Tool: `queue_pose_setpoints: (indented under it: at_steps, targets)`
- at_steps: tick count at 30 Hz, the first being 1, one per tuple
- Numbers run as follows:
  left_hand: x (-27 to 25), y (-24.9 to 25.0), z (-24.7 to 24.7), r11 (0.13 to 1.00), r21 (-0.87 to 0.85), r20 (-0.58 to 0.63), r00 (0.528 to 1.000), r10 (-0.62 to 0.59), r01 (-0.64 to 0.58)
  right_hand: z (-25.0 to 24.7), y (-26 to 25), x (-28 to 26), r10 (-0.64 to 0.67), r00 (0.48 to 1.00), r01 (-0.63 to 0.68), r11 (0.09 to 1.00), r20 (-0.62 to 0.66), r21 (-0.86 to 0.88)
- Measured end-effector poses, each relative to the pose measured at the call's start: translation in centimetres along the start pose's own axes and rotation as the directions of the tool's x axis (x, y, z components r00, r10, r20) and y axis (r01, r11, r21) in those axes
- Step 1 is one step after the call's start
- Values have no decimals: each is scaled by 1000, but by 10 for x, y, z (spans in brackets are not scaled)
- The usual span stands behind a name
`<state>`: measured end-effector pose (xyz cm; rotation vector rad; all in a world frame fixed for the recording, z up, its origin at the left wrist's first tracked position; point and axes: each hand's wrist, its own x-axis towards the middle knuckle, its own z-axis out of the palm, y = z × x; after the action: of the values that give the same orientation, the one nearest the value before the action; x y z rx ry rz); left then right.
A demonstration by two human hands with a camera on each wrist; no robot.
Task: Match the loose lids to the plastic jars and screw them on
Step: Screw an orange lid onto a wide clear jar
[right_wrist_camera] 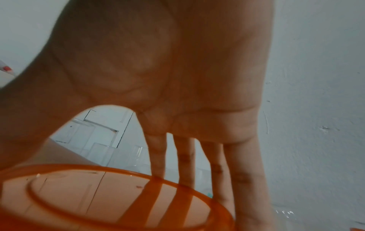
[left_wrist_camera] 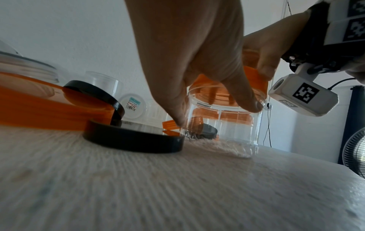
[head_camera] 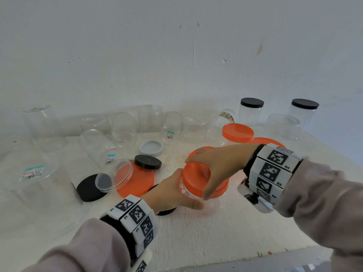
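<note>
Both hands at one jar (head_camera: 198, 197).
Right hand (head_camera: 220, 165) grips the lid (head_camera: 196, 177), hiding its far rim; left hand (head_camera: 172, 191) grips the jar, whose base only the left-wrist view shows.

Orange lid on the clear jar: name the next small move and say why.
Probably twist the round orange plastic lid to tighten it. The right hand grips its rim from above, the lid sits on the mouth of the clear plastic jar, and the left hand holds the jar upright on the table.
</note>
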<state>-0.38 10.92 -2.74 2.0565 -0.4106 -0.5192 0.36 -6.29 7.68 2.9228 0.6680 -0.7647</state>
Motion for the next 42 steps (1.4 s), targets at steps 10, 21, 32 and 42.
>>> queue_pose_setpoints:
  at_steps: [10,21,32,42]
  targets:
    - [-2,2,0,999,33,-22,1000,-11,11,4,-11,-1,151,987,-151,989,-51,4]
    - [-3,2,1,999,50,-27,1000,-7,8,-6,-9,-5,98,995,-97,995,32,-13]
    - [-3,4,2,998,56,-37,999,-17,19,-5,-8,-7,72,997,-73,997,24,26]
    - [-2,3,2,999,23,-35,999,-29,30,-4,-6,-9,141,990,-141,990,1,7]
